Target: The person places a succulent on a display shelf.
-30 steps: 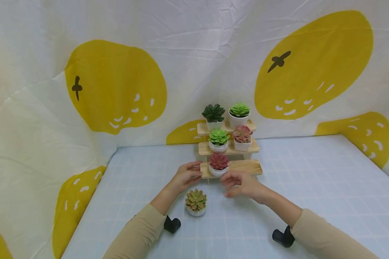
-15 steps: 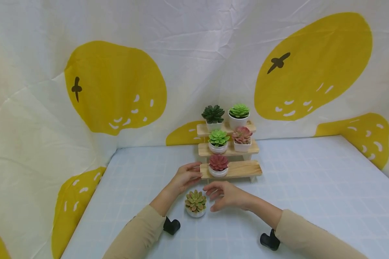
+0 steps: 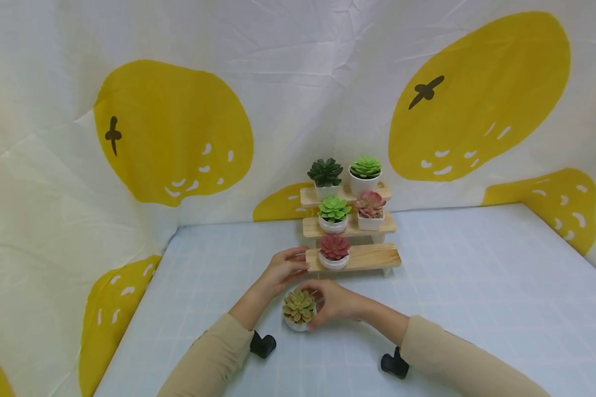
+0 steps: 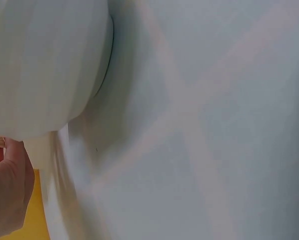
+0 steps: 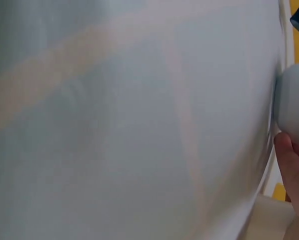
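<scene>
My left hand (image 3: pixel 278 273) grips the left end of the lowest step of a small tiered wooden plant stand (image 3: pixel 374 256). The left wrist view shows its fingertips on the edge of the wood, partly hidden by a white pot (image 4: pixel 44 65). Curled around the right side of a potted succulent (image 3: pixel 299 306) with green-brown leaves is my right hand (image 3: pixel 336 301). In the right wrist view its thumb lies against the white pot (image 5: pixel 293 97). This pot stands on the tablecloth in front of the stand. A red potted succulent (image 3: pixel 334 249) sits left on the lowest step.
Bright green (image 3: pixel 334 211) and pink (image 3: pixel 370 207) potted succulents occupy the middle step. On the top step are a dark green succulent (image 3: pixel 325 175) and a light green one (image 3: pixel 365 171). Behind hangs a white curtain (image 3: pixel 298 110) with yellow fruit shapes. Pale blue checked cloth (image 3: pixel 477 286) covers the table.
From beside the red succulent, my right hand has moved left and toward me, and its fingers have closed around the green-brown succulent's pot. My left hand stays on the stand.
</scene>
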Demonstrator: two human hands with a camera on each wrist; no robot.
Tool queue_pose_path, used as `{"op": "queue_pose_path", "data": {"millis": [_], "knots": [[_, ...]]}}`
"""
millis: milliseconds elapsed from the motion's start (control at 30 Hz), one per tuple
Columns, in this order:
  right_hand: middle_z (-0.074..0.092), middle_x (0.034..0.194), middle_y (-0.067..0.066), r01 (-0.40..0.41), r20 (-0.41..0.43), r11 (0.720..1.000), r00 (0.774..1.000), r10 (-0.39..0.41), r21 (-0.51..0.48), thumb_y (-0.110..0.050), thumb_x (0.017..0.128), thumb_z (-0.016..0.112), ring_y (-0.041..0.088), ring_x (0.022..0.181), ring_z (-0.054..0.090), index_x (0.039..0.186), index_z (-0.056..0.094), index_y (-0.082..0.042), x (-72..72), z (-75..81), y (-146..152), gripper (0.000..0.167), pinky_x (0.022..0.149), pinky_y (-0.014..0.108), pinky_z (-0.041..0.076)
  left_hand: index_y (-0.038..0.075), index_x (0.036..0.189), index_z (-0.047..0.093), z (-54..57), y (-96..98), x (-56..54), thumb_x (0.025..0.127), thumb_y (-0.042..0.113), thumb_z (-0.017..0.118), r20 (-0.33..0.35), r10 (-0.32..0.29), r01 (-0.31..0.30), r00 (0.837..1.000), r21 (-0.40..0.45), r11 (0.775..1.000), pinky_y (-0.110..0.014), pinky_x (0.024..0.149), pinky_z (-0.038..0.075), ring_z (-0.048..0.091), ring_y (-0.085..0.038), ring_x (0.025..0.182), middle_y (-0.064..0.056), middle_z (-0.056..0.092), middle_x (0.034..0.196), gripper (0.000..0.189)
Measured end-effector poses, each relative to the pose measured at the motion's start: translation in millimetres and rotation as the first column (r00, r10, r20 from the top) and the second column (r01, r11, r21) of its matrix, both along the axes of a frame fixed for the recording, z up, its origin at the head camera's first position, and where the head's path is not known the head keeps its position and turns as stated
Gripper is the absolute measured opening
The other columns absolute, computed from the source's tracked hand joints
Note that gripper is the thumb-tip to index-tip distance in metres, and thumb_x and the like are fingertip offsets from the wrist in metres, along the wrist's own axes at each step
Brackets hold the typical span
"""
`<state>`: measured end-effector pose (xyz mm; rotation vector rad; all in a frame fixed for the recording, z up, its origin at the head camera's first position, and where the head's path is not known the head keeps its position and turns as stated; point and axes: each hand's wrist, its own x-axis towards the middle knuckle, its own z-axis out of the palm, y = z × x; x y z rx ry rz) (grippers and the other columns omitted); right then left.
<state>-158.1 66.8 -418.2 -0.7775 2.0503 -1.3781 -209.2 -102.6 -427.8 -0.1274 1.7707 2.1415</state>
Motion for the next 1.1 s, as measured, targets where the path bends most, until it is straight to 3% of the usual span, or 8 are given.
{"op": "queue_pose_path", "data": {"millis": [167, 467, 1100], "knots": [[0.058, 0.106, 0.001, -0.005, -0.034, 1.000, 0.999, 0.006, 0.008, -0.001, 0.065, 0.081, 0.013, 0.093, 0.054, 0.120, 0.053, -0.001, 1.3, -2.3, -4, 0.062, 0.076, 0.026, 0.049, -0.005, 0.130, 0.049, 0.9, 0.4, -0.3, 0.084, -0.012, 0.056, -0.002, -0.011, 0.011, 1.000, 0.003, 1.000, -0.035, 0.086, 0.050, 0.059, -0.018, 0.089, -0.021, 0.056, 0.118, 0.047], [0.060, 0.102, -0.003, 0.027, -0.052, 0.999, 0.998, -0.025, 0.031, -0.007, 0.064, 0.083, 0.010, 0.094, 0.053, 0.118, 0.055, -0.006, 4.9, -2.7, -8, 0.060, 0.084, 0.027, 0.044, -0.004, 0.131, 0.049, 3.1, 1.6, 0.7, 0.083, -0.012, 0.056, 0.000, -0.009, 0.009, 1.000, 0.003, 1.000, -0.028, 0.074, 0.051, 0.060, -0.014, 0.084, -0.016, 0.059, 0.112, 0.048], [0.060, 0.103, -0.002, 0.056, -0.023, 0.996, 0.998, -0.055, 0.063, -0.009, 0.066, 0.083, 0.014, 0.093, 0.054, 0.118, 0.055, -0.008, 0.9, 0.3, -7, 0.059, 0.078, 0.030, 0.046, -0.004, 0.131, 0.049, 0.4, -0.2, -0.7, 0.084, -0.012, 0.055, 0.002, -0.018, 0.018, 1.000, 0.005, 1.000, -0.037, 0.087, 0.049, 0.059, -0.018, 0.091, -0.023, 0.056, 0.120, 0.047]]}}
